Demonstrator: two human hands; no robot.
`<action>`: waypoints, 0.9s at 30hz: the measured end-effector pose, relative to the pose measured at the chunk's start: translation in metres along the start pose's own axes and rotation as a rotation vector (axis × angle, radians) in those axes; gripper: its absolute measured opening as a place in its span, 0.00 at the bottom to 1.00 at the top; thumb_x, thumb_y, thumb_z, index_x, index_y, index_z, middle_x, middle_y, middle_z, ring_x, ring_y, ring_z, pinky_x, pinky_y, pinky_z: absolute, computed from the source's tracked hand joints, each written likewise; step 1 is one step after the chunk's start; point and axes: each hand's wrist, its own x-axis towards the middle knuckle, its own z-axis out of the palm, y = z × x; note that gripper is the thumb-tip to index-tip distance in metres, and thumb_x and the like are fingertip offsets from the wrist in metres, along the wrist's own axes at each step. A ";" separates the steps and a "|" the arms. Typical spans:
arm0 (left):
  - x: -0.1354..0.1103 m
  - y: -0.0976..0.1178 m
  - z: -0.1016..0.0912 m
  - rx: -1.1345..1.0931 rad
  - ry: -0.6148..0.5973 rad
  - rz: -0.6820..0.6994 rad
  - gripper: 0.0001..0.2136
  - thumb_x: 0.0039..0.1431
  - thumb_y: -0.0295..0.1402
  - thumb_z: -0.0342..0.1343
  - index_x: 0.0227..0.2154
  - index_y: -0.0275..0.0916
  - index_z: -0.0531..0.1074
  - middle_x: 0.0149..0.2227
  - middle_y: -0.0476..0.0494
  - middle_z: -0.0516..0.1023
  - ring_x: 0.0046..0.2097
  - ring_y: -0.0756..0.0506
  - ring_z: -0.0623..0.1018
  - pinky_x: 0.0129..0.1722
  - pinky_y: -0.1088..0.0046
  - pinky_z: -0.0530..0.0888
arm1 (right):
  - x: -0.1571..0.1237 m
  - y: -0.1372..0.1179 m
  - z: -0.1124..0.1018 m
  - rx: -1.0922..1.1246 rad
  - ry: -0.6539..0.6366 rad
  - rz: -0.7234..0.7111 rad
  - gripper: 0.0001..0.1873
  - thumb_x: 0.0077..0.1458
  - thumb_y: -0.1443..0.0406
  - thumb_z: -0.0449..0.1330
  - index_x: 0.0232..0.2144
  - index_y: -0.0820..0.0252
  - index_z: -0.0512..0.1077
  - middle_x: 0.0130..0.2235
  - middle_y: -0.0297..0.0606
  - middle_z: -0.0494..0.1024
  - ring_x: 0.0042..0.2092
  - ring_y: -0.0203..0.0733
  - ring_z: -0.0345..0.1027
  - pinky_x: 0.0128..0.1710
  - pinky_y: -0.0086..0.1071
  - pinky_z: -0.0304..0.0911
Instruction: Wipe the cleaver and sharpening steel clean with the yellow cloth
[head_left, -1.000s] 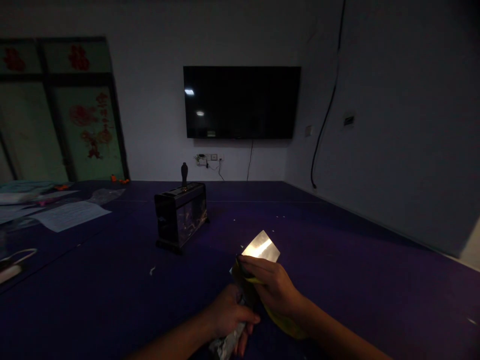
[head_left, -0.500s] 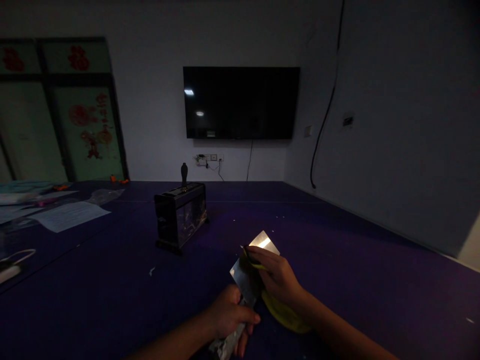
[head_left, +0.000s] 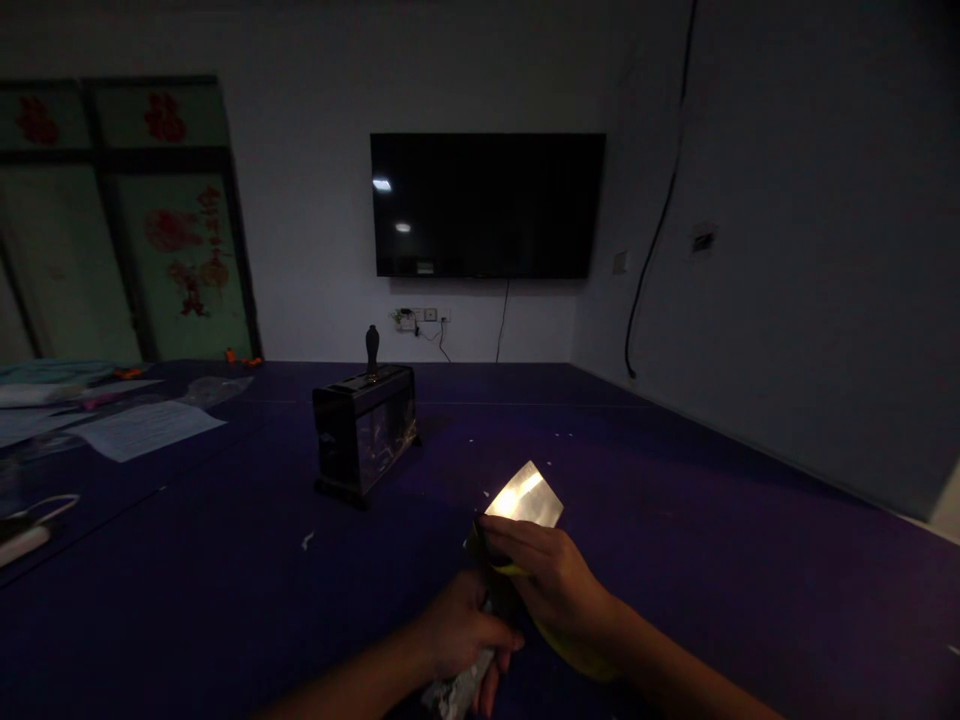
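Shiny metal blade (head_left: 531, 492), well short of the table's (head_left: 225, 590) far edge. Left hand (head_left: 466, 630): grip closed round crumpled grey wrapping (head_left: 454, 692) at its lower end. Right hand (head_left: 553, 575): grip pinching yellow cloth (head_left: 576, 652) against it. Black block (head_left: 337, 435) nearer that edge.

A black television (head_left: 487, 205) hangs on the wall (head_left: 307, 240) above sockets (head_left: 430, 314).
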 end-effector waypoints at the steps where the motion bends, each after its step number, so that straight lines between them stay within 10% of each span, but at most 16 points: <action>1: 0.000 -0.001 0.000 -0.009 0.007 0.002 0.10 0.34 0.33 0.55 0.11 0.33 0.61 0.10 0.50 0.63 0.10 0.54 0.61 0.09 0.80 0.57 | 0.000 -0.001 -0.001 -0.016 -0.013 -0.012 0.27 0.44 0.76 0.47 0.48 0.64 0.64 0.50 0.48 0.69 0.47 0.42 0.67 0.42 0.34 0.67; 27: -0.002 0.000 0.000 -0.095 0.023 0.000 0.13 0.34 0.35 0.58 0.21 0.32 0.63 0.14 0.49 0.66 0.11 0.52 0.65 0.11 0.79 0.61 | -0.003 0.014 0.001 -0.189 -0.044 0.184 0.27 0.44 0.76 0.47 0.49 0.62 0.64 0.54 0.42 0.65 0.46 0.44 0.67 0.42 0.35 0.67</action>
